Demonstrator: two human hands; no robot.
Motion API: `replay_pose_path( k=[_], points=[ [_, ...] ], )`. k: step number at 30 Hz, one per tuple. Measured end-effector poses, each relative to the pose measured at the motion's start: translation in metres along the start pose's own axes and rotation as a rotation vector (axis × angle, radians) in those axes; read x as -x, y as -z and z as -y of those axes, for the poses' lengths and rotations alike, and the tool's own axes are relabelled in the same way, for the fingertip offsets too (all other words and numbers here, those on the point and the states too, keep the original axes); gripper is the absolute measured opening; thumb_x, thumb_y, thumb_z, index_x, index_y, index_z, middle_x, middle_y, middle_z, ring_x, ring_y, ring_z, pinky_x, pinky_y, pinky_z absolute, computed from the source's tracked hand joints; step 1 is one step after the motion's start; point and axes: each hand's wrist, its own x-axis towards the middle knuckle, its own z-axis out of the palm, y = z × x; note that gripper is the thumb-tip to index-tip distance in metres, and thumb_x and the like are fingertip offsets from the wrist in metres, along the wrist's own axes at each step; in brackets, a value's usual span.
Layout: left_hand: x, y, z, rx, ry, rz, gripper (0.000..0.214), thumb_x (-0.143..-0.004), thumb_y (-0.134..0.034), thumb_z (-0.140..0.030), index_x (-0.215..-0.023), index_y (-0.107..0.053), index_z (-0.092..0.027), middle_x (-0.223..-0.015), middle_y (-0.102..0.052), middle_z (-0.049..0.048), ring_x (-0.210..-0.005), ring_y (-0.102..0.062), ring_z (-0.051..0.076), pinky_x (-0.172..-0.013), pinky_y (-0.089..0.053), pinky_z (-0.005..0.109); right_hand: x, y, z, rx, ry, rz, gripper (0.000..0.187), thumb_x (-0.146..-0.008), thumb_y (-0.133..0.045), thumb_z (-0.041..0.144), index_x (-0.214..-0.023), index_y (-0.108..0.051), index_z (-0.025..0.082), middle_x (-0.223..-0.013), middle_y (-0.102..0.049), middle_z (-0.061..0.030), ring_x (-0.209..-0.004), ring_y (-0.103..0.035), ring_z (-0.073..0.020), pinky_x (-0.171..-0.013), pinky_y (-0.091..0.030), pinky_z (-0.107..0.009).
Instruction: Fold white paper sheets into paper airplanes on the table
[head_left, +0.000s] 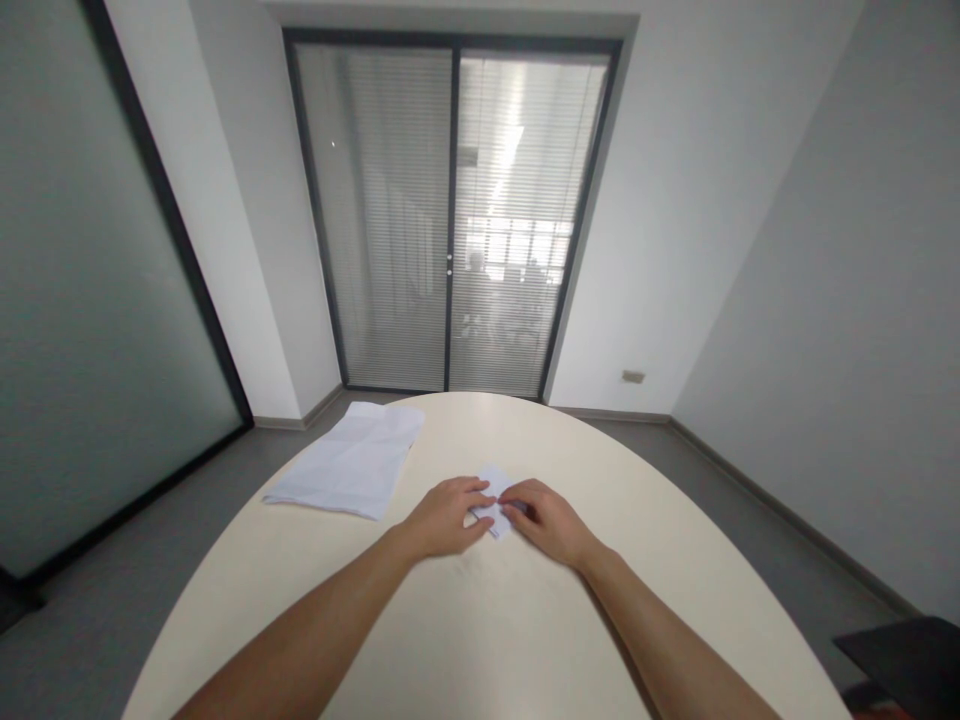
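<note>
A small folded piece of white paper (493, 480) lies on the round table between my two hands. Its outline looks like a diamond standing on a corner. My left hand (448, 515) rests at its left side, fingers stretched out and apart, with fingertips and thumb on the paper. From the right, my right hand (550, 520) has its fingers bent together in a pinch at the paper's middle and right edge. The fingers cover parts of the paper, so its folds cannot be made out fully.
A larger white sheet or stack of paper (352, 460) lies at the table's far left, slightly over the rim. The cream round table (465, 640) fills the foreground. A dark object (904, 660) stands at the lower right. Glass doors with blinds (375, 220) are behind.
</note>
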Motion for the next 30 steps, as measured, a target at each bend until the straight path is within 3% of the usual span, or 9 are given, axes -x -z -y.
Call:
replay_pose_path(
  k=[8,12,18,30],
  points=[
    [0.002,0.001,-0.002,0.020,-0.016,-0.005,0.053,-0.085,-0.067,-0.046,-0.133,-0.059,-0.024,-0.134,-0.063,0.0087,-0.128,-0.055,0.028,-0.110,-0.041,0.044,0.001,-0.005,-0.008,0.042,-0.026,-0.024,0.024,-0.091,-0.058,0.031,-0.106,-0.076,0.023,-0.117,-0.070,-0.0095,-0.110,-0.063,-0.0241,-0.098,-0.050,-0.040],
    [0.001,0.001,-0.001,0.024,-0.034,0.014,0.045,-0.090,-0.062,-0.046,-0.130,-0.061,-0.027,-0.133,-0.064,0.0050,-0.129,-0.054,0.027,-0.111,-0.041,0.042,0.001,-0.003,-0.005,0.061,-0.011,0.015,0.027,-0.092,-0.058,0.036,-0.106,-0.076,0.023,-0.117,-0.070,-0.0106,-0.110,-0.062,-0.0247,-0.098,-0.050,-0.040],
    [-0.002,0.000,-0.001,0.013,0.010,-0.012,0.034,-0.101,-0.043,-0.040,-0.122,-0.065,-0.024,-0.130,-0.066,0.0051,-0.124,-0.058,0.023,-0.107,-0.043,0.038,-0.001,0.002,0.002,0.036,0.040,0.049,0.034,-0.098,-0.050,0.044,-0.108,-0.076,0.023,-0.113,-0.073,-0.0091,-0.109,-0.063,-0.0234,-0.098,-0.048,-0.039],
    [-0.003,0.000,-0.001,0.119,0.096,-0.054,0.034,-0.103,-0.036,-0.032,-0.122,-0.063,-0.024,-0.119,-0.070,0.0030,-0.108,-0.064,0.018,-0.098,-0.047,0.029,-0.002,0.005,0.006,0.008,0.027,0.082,0.039,-0.102,-0.042,0.045,-0.106,-0.075,0.025,-0.111,-0.072,-0.0065,-0.105,-0.062,-0.0227,-0.095,-0.047,-0.036]
  ],
)
